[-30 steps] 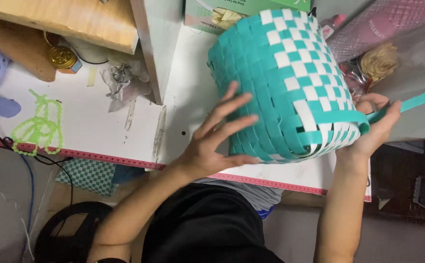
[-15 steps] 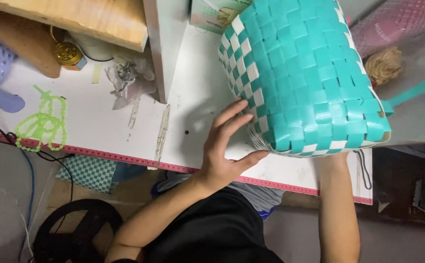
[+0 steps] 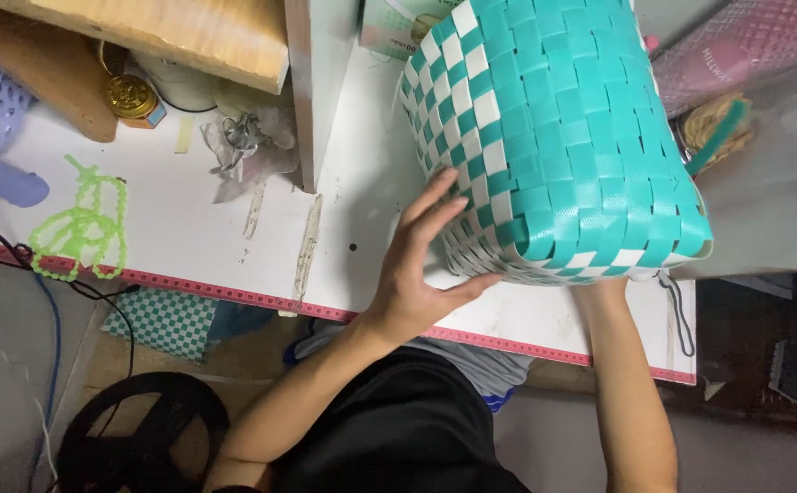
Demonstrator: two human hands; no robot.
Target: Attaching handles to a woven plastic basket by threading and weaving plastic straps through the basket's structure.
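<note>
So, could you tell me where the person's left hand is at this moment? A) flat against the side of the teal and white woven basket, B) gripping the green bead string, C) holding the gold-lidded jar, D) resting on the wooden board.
A: the left hand lies with fingers spread against the checkered side of the woven basket, on the white table.

teal-and-white woven basket (image 3: pixel 554 137), checker weave, tipped on side on white table, base toward camera.
</note>
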